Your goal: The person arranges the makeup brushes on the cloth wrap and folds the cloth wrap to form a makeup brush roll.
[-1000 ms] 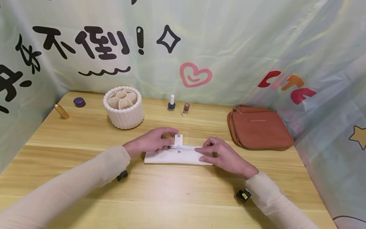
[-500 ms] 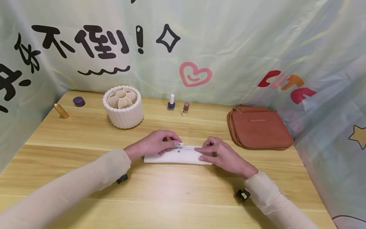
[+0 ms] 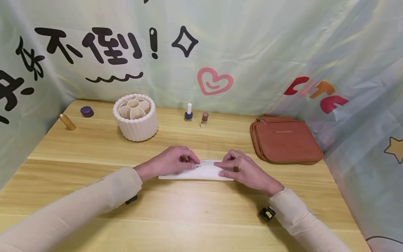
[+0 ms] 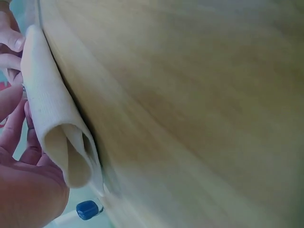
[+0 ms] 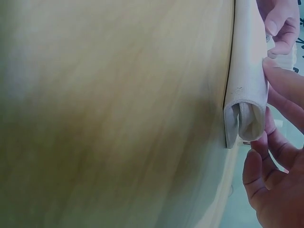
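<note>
A white folded fabric pouch lies lengthwise on the table between both hands. Its open end shows rolled layers in the left wrist view and in the right wrist view. My left hand pinches the small snap strap at the pouch's middle, low over its front face; the strap is mostly hidden by the fingers. At the pouch's right part, my right hand holds it, with the thumb on the near face and the other fingers behind.
Behind the hands stand a pale round organizer, a dark-blue nail polish bottle and a lipstick. A brown zip case lies at right. At far left are a purple lid and a gold tube.
The snap strap stood up behind the pouch; my left hand has taken hold of it and folded it forward and down onto the front face. My right hand has stayed in place.
</note>
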{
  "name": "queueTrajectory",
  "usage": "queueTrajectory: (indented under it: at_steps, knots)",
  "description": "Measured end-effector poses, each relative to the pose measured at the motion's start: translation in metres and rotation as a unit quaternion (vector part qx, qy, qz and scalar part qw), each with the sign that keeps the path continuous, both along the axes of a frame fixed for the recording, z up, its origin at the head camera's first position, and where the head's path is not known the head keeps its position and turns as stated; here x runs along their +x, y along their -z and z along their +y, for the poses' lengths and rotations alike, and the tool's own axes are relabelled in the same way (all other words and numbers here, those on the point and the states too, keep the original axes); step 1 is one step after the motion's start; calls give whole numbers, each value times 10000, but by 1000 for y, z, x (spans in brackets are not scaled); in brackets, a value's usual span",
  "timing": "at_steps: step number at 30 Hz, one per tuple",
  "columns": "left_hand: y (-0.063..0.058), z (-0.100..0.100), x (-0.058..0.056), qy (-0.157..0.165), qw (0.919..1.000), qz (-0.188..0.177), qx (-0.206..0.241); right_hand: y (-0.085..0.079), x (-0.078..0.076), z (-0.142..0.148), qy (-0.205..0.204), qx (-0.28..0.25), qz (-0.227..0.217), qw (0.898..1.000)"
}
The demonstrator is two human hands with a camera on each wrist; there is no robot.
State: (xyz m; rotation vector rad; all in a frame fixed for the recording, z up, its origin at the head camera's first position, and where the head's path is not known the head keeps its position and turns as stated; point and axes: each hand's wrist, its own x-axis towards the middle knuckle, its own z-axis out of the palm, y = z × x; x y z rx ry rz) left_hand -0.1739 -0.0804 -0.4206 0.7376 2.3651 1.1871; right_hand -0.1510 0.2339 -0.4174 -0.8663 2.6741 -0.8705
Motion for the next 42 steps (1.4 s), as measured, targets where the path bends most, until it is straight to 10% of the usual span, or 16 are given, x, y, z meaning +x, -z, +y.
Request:
queueTrajectory:
  at_steps: [21,33,42]
  knots:
    - [-10,10,-10,-112,9935,-1118,-169,2,0,-1,-68,-45,46,10000]
    - [-24,23,-36,70,9644,-2473,-937,1,-2,0,-131,-79,-44,9999]
    - [-27,29,-51,150,9495,-2779,-1450,0,-3,0,-116,-51,-122,9998]
